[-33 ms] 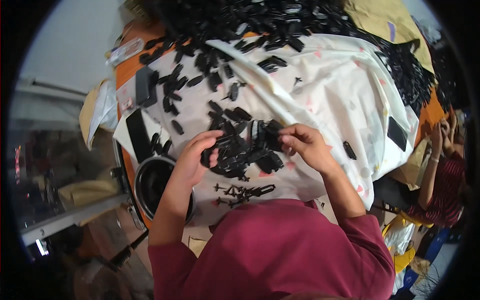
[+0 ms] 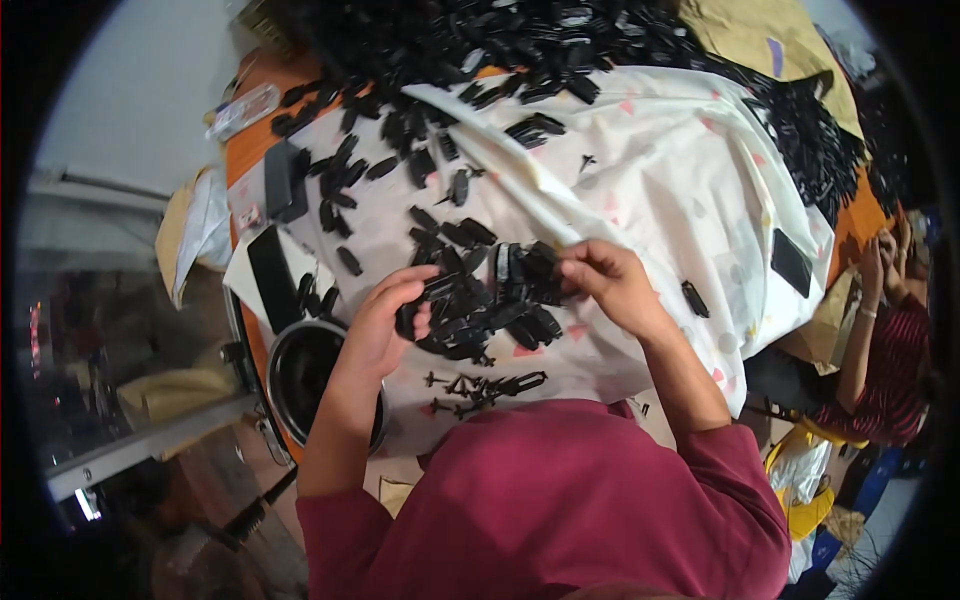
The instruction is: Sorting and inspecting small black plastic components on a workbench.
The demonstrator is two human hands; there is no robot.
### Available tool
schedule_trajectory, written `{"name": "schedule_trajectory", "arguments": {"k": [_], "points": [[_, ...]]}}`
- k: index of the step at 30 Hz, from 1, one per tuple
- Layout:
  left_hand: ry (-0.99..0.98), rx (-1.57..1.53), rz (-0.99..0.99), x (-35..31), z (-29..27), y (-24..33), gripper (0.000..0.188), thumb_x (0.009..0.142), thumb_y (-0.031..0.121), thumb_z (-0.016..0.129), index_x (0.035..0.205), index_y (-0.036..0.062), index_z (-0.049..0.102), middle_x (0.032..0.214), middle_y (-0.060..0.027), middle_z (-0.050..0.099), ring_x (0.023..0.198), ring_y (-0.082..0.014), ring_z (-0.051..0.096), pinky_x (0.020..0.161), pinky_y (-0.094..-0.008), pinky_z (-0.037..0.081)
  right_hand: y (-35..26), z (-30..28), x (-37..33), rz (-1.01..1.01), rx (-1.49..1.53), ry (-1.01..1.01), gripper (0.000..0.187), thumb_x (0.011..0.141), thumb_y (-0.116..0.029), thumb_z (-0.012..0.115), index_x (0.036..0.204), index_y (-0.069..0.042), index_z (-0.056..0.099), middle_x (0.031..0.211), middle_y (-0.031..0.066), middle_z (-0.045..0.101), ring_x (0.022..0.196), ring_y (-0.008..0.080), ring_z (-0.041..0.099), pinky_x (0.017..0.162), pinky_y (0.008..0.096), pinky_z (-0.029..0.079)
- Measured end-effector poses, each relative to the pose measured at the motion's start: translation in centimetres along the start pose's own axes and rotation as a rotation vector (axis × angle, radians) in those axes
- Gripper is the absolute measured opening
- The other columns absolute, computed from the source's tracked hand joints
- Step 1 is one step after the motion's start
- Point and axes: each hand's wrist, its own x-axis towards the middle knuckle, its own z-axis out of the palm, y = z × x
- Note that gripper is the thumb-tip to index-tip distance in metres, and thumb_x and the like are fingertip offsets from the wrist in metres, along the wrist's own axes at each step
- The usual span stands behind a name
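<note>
A small pile of black plastic clip-like pieces (image 2: 485,305) lies on a white cloth (image 2: 680,170) with pastel spots, right in front of me. My left hand (image 2: 380,325) is curled at the pile's left edge, with its fingers closed over a few black pieces. On the pile's right side, my right hand (image 2: 610,285) pinches one black piece at the fingertips. A short row of thin black pins and clips (image 2: 480,385) sits just below the pile, near my red shirt.
A big heap of black pieces (image 2: 480,40) fills the far side, with loose ones scattered between. A round black bowl (image 2: 300,375) stands at the left edge, beside black flat bars (image 2: 272,265). A black rectangle (image 2: 790,262) lies right. Another person (image 2: 885,330) sits at the right.
</note>
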Motion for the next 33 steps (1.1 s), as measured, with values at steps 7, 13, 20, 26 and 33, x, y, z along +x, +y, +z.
{"name": "schedule_trajectory", "arguments": {"k": [7, 13, 20, 26, 33], "points": [[0.003, -0.015, -0.037, 1.6, 0.9, -1.0, 0.032, 0.082, 0.011, 0.049, 0.112, -0.0008, 0.049, 0.072, -0.0046, 0.049, 0.059, -0.0122, 0.046, 0.053, -0.0240, 0.039, -1.6, -4.0, 14.3, -0.582, -1.186, 0.235, 0.036, 0.072, -0.014, 0.060, 0.108, -0.014, 0.058, 0.114, 0.0096, 0.052, 0.102, 0.0335, 0.046, 0.084, 0.0375, 0.042], [0.071, -0.062, -0.056, 0.7, 0.7, -1.4, 0.028, 0.084, 0.009, 0.048, 0.110, -0.0016, 0.049, 0.074, -0.0065, 0.050, 0.061, -0.0146, 0.048, 0.052, -0.0274, 0.040, -2.1, -2.4, 19.0, -0.317, -1.376, 0.046, 0.034, 0.076, -0.013, 0.049, 0.109, -0.017, 0.057, 0.111, 0.0123, 0.051, 0.099, 0.0362, 0.048, 0.081, 0.0417, 0.044], [0.057, 0.327, 0.029, 2.6, 1.6, -1.1, 0.032, 0.086, 0.010, 0.049, 0.117, -0.0002, 0.047, 0.076, -0.0068, 0.054, 0.056, -0.0100, 0.046, 0.050, -0.0227, 0.039, -5.0, -3.5, 16.4, -0.554, -0.729, -0.085, 0.043, 0.065, -0.012, 0.068, 0.105, -0.007, 0.055, 0.096, 0.0167, 0.056, 0.089, 0.0316, 0.056, 0.075, 0.0369, 0.046], [0.206, 0.965, 0.445, 7.7, 2.5, 1.1, 0.035, 0.077, 0.009, 0.064, 0.109, -0.0039, 0.054, 0.073, -0.0003, 0.054, 0.067, -0.0073, 0.048, 0.064, -0.0197, 0.041, -5.0, -10.5, 19.6, -0.573, -0.709, 0.170, 0.044, 0.071, -0.019, 0.067, 0.110, -0.005, 0.055, 0.106, 0.0179, 0.055, 0.101, 0.0303, 0.052, 0.080, 0.0355, 0.045], [0.606, 1.462, 0.893, 17.3, 2.4, 3.7, 0.025, 0.081, 0.015, 0.058, 0.102, 0.0018, 0.056, 0.093, -0.0135, 0.055, 0.083, -0.0297, 0.056, 0.074, -0.0349, 0.045, -4.9, -25.5, 25.4, -0.356, -1.136, 1.216, 0.041, 0.074, -0.032, 0.065, 0.104, -0.006, 0.056, 0.097, 0.0171, 0.055, 0.090, 0.0387, 0.050, 0.076, 0.0424, 0.044]]}}
